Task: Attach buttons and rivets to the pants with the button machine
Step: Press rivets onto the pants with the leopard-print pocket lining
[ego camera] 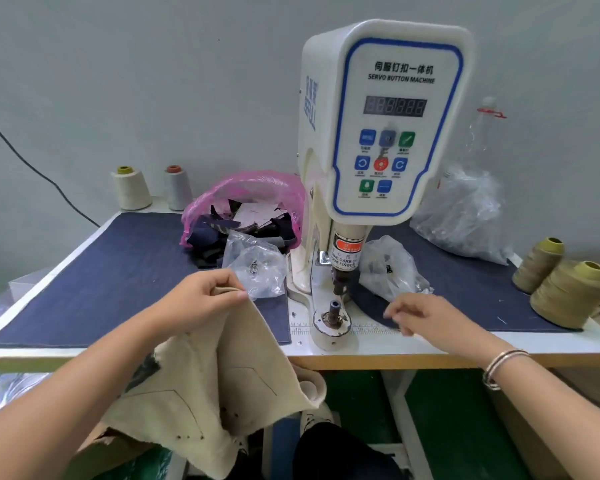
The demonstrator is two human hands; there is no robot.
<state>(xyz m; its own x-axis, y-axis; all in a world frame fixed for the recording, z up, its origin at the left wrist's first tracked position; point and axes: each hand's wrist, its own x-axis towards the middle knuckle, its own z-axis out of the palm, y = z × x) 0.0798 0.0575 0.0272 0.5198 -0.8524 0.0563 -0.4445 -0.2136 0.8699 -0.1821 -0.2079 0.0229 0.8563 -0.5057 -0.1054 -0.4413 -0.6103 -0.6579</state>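
Presently the left hand (201, 299) is pinching the beige cotton pants (222, 382) while the right hand (426, 317), loosely spread, is hovering; the waistband probably needs seating on the white button machine's (388, 133) lower die (335, 306).

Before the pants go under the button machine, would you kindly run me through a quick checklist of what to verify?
1. Left hand grips the beige pants edge: ok.
2. Pants laid over the lower die: not ok, they hang left of it.
3. Die post bare of cloth: ok.
4. Right hand off the die: ok, beside it, holding nothing visible.
5. Button loaded in the upper punch: cannot tell.
6. Display reading: cannot tell.
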